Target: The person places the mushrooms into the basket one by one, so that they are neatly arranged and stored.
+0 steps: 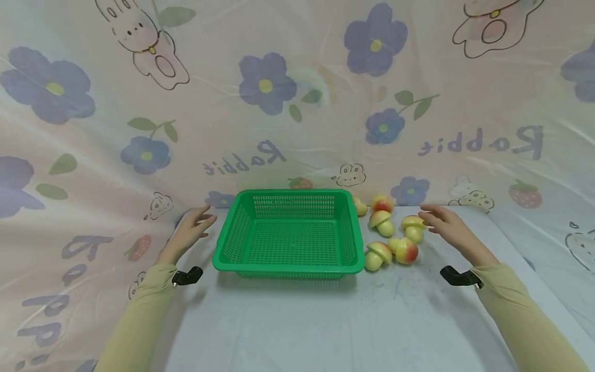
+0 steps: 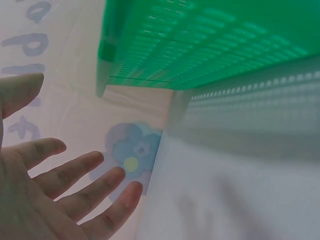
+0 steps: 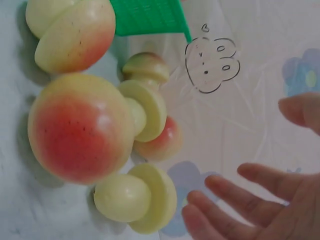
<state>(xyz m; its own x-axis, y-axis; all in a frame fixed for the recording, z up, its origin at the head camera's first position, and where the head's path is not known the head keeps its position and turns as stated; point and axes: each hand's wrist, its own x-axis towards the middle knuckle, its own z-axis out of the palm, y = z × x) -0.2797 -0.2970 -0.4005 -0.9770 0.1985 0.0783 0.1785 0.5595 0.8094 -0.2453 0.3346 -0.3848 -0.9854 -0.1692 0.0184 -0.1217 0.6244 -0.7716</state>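
Observation:
A green plastic basket [image 1: 290, 273] with perforated walls stands on the white table, with nothing inside. To its right lie several toy mushrooms [image 1: 406, 251] with yellow stems and red-yellow caps. My left hand [image 1: 189, 232] hovers left of the basket, fingers spread and holding nothing; the left wrist view shows the same hand [image 2: 75, 190] apart from the basket wall [image 2: 150, 55]. On the other side, my right hand [image 1: 448, 227] is held just right of the mushrooms, also with nothing in it. Its loosely extended fingers [image 3: 260, 200] come near one mushroom [image 3: 122, 197] in the right wrist view.
The white table [image 1: 288, 325] reaches back to a hanging cloth [image 1: 307, 129] printed with flowers, rabbits and lettering. One mushroom [image 1: 360, 206] at the back is partly hidden behind the basket's right rim. Black straps with camera mounts [image 1: 188, 276] sit on both wrists.

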